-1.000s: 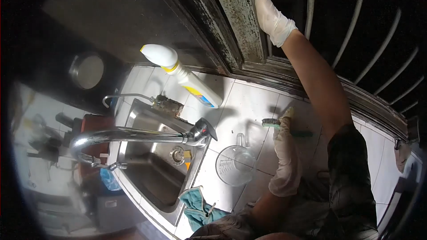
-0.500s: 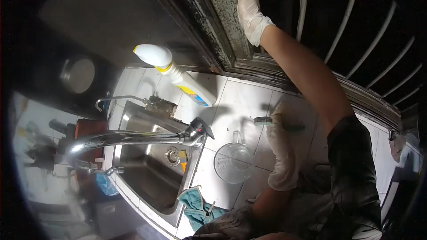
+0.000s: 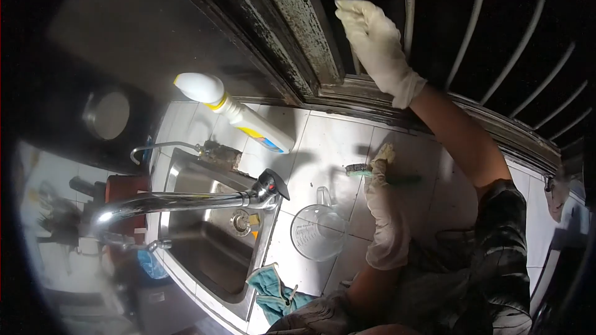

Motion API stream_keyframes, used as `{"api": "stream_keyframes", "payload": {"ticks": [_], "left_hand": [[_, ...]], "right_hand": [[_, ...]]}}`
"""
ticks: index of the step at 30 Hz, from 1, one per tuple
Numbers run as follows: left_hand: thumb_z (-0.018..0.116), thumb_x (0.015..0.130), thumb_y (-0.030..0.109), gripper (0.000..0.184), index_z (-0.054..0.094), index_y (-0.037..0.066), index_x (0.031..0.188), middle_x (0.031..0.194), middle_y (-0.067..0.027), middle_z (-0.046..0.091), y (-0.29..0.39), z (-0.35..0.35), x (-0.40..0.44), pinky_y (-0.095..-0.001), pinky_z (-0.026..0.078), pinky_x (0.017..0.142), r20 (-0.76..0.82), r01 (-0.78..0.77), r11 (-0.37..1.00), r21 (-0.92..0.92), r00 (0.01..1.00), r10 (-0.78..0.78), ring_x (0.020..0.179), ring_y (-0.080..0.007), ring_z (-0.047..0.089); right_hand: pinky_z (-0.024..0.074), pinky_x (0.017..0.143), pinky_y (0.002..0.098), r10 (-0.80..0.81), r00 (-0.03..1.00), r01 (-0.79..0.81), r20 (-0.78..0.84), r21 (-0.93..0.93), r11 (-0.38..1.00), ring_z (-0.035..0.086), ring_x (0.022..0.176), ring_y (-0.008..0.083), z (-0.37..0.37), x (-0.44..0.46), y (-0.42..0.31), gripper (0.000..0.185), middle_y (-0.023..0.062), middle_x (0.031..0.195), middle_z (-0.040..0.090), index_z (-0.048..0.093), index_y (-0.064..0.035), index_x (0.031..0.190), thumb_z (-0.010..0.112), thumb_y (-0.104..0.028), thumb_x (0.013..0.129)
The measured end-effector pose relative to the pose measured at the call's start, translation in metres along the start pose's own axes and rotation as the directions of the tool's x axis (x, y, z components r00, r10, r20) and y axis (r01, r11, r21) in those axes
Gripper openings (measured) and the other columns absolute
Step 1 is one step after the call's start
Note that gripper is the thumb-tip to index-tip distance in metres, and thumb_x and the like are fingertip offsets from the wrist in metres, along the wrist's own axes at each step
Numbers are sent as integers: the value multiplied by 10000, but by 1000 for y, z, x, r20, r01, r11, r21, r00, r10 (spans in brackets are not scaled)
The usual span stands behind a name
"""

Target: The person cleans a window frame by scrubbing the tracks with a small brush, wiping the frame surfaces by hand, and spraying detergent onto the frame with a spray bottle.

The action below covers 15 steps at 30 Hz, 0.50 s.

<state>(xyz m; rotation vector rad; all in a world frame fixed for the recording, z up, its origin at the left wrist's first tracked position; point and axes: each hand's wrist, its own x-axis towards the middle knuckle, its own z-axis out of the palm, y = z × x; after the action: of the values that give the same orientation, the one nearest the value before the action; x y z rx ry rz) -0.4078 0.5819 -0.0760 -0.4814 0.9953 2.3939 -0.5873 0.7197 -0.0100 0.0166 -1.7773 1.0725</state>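
My left hand [image 3: 386, 217], in a white glove, is closed around a brush [image 3: 358, 169] with dark bristles and a green handle, over the white tiled counter. My right hand [image 3: 375, 40], also gloved, is raised in front of the window bars [image 3: 410, 6], to the right of the worn window frame [image 3: 304, 18]. Its fingers are loosely bent, and nothing shows in them. A clear measuring jug [image 3: 318, 232] stands on the tiles left of my left hand. Farther back is a white spray bottle [image 3: 248, 121] with yellow and blue on its label.
A steel sink [image 3: 205, 251] lies to the left, with a chrome tap [image 3: 180, 200] across it and a yellow-handled item [image 3: 254, 226] near its drain. A teal cloth [image 3: 276, 294] lies at the sink's near corner. A thin bent spout [image 3: 161, 146] stands behind the sink.
My right hand has come off the window frame and moved right and down, in front of the bars. My left hand still holds the brush in about the same place. The view has shifted slightly.
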Motion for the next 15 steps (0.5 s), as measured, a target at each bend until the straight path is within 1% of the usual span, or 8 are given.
{"api": "stream_keyframes", "payload": {"ticks": [3, 4, 7, 9, 12, 13, 14, 15], "left_hand": [[532, 931, 245, 311, 631, 17, 1118, 1072, -52, 624, 6, 11, -2, -284, 431, 883, -96, 33, 999, -16, 995, -35, 966, -166, 566], [533, 931, 243, 308, 635, 9, 1103, 1059, -53, 626, 5, 12, -3, -284, 431, 882, -96, 20, 998, -51, 995, -25, 957, -163, 566], [541, 928, 258, 318, 635, -3, 1082, 1015, -57, 636, 3, 15, -3, -288, 454, 837, -124, -39, 997, -72, 992, 30, 906, -167, 578], [546, 924, 262, 320, 635, -4, 1078, 1000, -59, 641, 0, 5, 2, -289, 465, 811, -148, -8, 1000, 8, 989, 9, 885, -169, 586], [546, 923, 268, 330, 628, -6, 1086, 967, -63, 654, -5, 2, 7, -292, 482, 763, -173, 36, 995, 94, 985, -19, 838, -176, 606], [542, 925, 271, 337, 621, -7, 1098, 950, -64, 662, -7, 2, 8, -292, 489, 740, -177, 48, 993, 109, 984, -29, 812, -181, 617], [542, 925, 271, 337, 621, -7, 1098, 950, -64, 662, -14, -10, 13, -292, 489, 740, -180, 49, 992, 119, 983, -27, 812, -181, 617], [535, 929, 272, 338, 616, -8, 1101, 929, -66, 669, -24, -30, 21, -280, 491, 719, -27, -127, 745, 655, 981, 191, 796, -175, 625]], "right_hand": [[451, 938, 365, 84, 989, -95, 122, 87, 992, 601, 1055, 284, 7, 19, -25, 560, 202, 1140, 611, 480, 4, 1258, 644, -296, 815], [454, 945, 315, 198, 958, -221, 206, 91, 971, 572, 1078, 204, 9, 23, -41, 562, 186, 1161, 585, 461, 42, 1258, 696, -204, 811], [433, 929, 320, 214, 902, -237, 376, 17, 971, 570, 1050, 213, 29, 44, -36, 581, 182, 1145, 584, 488, 62, 1200, 744, -212, 756], [414, 895, 316, 385, 790, -468, 477, 64, 881, 569, 990, 200, 43, 57, -17, 547, 168, 1079, 604, 538, 58, 1118, 766, -210, 699], [403, 878, 297, 405, 706, -554, 582, 97, 827, 575, 914, 190, 30, 59, -30, 517, 148, 1005, 622, 570, 44, 1072, 757, -208, 661], [403, 854, 288, 351, 734, -548, 581, 202, 812, 577, 854, 179, 42, 59, -5, 375, 118, 887, 649, 643, 33, 918, 729, -198, 636], [403, 854, 288, 355, 736, -552, 576, 208, 807, 577, 854, 179, 39, 59, -6, 375, 118, 887, 649, 643, 33, 918, 729, -198, 636], [404, 846, 280, 291, 717, -546, 634, 251, 799, 580, 826, 175, 36, 60, -8, 305, 103, 831, 652, 659, 19, 830, 725, -198, 627]]}}
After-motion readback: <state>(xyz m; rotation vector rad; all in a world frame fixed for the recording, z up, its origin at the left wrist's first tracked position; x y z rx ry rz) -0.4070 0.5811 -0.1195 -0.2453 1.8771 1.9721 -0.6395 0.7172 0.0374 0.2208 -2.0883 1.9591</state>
